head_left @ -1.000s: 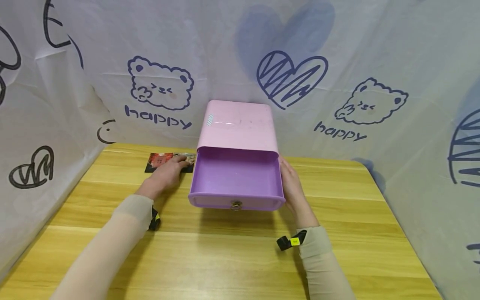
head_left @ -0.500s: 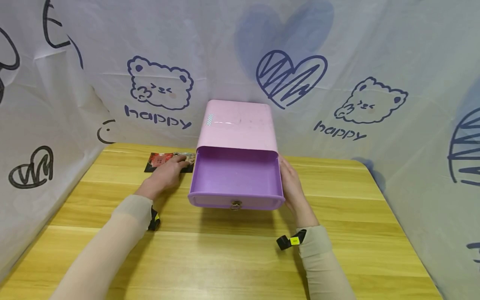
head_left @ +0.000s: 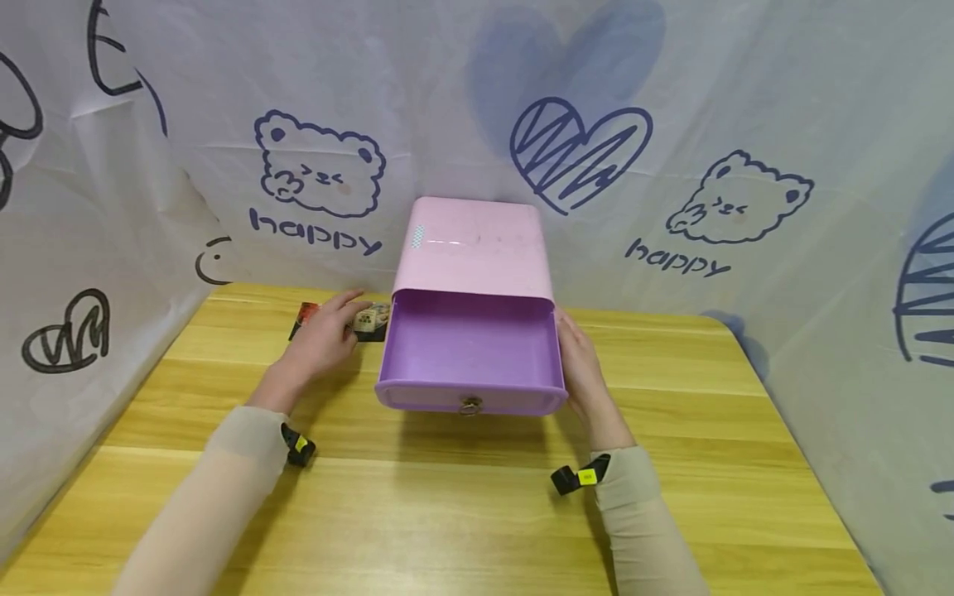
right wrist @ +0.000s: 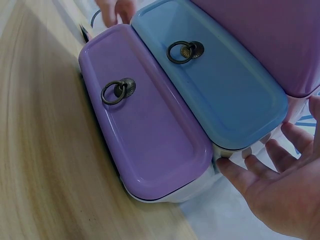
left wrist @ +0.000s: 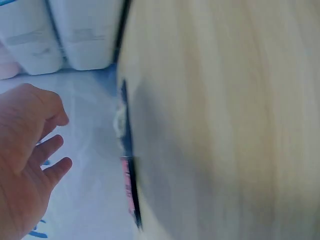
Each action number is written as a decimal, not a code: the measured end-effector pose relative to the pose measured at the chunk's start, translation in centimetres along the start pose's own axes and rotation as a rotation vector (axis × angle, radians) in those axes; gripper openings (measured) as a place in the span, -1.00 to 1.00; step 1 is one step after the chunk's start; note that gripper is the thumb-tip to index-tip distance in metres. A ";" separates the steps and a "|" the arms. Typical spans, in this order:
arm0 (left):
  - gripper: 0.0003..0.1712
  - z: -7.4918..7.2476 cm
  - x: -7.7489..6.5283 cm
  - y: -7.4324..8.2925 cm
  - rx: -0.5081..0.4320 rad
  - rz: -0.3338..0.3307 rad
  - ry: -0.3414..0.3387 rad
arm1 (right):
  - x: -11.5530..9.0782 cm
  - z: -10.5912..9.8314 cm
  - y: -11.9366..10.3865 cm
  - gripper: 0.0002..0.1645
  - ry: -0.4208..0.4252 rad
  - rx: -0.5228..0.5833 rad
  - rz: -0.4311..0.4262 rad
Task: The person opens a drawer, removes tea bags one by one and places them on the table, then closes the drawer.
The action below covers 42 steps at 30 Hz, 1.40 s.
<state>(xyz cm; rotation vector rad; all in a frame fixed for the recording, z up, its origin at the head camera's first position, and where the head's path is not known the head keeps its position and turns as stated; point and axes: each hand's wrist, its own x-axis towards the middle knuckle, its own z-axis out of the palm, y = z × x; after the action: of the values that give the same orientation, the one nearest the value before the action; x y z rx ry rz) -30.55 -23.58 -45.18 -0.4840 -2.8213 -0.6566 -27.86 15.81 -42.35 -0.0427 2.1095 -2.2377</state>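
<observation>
A pink drawer cabinet (head_left: pixel 477 248) stands at the back middle of the table, its purple top drawer (head_left: pixel 514 401) pulled out and bare inside. My right hand (head_left: pixel 585 368) rests along the cabinet's right side; in the right wrist view its fingertips touch the casing beside the blue drawer (right wrist: pixel 220 82). Left of the cabinet my left hand (head_left: pixel 324 335) hovers over flat printed cards (head_left: pixel 368 321), fingers loosely bent and holding nothing. It hides part of the cards. In the left wrist view the cards (left wrist: pixel 129 175) appear nearly edge-on, apart from the hand.
The cabinet's purple bottom drawer (right wrist: pixel 142 120) is shut, like the blue one above it; both carry ring pulls. A pale printed cloth (head_left: pixel 462 99) hangs behind the wooden table (head_left: pixel 447 513) and down both sides.
My left hand has lifted off the cards and shifted slightly left, uncovering more of the right-hand card. The right hand and the cabinet have stayed in place.
</observation>
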 end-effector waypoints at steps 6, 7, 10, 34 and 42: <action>-0.41 -1.4 -1.1 1.5 -0.116 0.033 0.214 | 0.0 0.0 0.0 -0.32 -0.009 0.004 -0.005; -0.43 -1.6 -1.3 1.7 -0.133 0.045 0.256 | 0.0 0.0 0.0 -0.32 -0.009 0.003 -0.007; -0.44 -2.1 -1.7 2.6 -0.180 0.086 0.372 | 0.0 0.0 0.0 -0.31 -0.002 -0.004 -0.008; -0.66 -7.9 -5.3 13.4 -0.329 0.492 0.745 | 0.1 -0.1 0.0 -0.31 -0.008 -0.005 -0.007; -0.72 -8.3 -6.8 17.7 -0.141 0.701 0.833 | 0.1 -0.2 0.2 -0.30 -0.006 -0.013 0.002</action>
<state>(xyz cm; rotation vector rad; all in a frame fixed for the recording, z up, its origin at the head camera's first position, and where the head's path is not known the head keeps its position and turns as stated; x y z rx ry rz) -16.86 -14.21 -32.81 -0.9010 -1.6845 -0.6800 -27.94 15.99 -42.56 -0.0481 2.1199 -2.2203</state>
